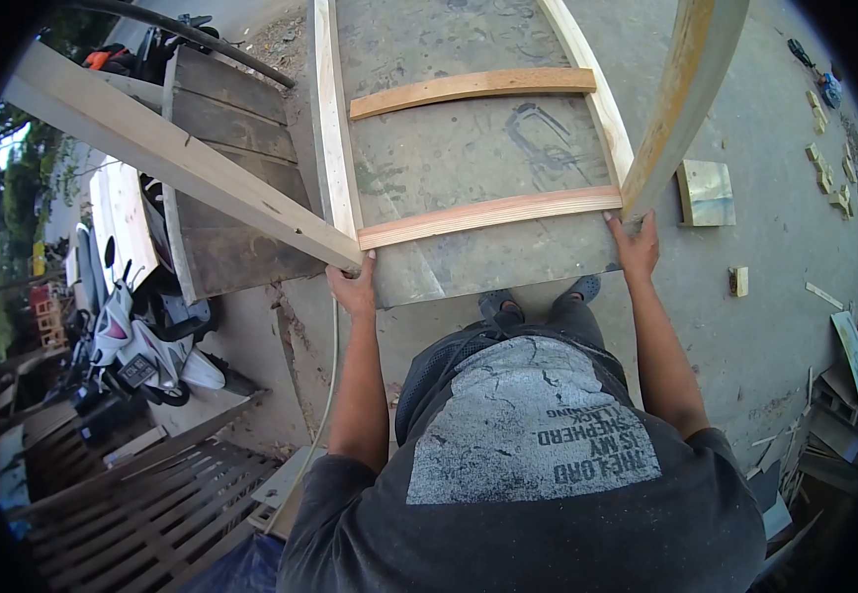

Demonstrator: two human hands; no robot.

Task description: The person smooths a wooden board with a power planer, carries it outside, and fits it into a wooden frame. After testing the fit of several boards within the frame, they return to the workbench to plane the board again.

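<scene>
A wooden frame lies on a worn worktable, with a left rail, a right rail, a near crosspiece and a farther crosspiece. At the near left corner my left hand is closed around the foot of a long left post, its thumb by the crosspiece's end. My right hand grips the near right corner, thumb against the crosspiece and fingers around the base of the right post. Both posts slant outward in this wide view. The undersides of the joints are hidden.
A wood block and a smaller offcut lie on the concrete floor to the right, with several scraps beyond. Left of the table stand a slatted wooden piece and a parked motorbike. A hose runs down beside my left arm.
</scene>
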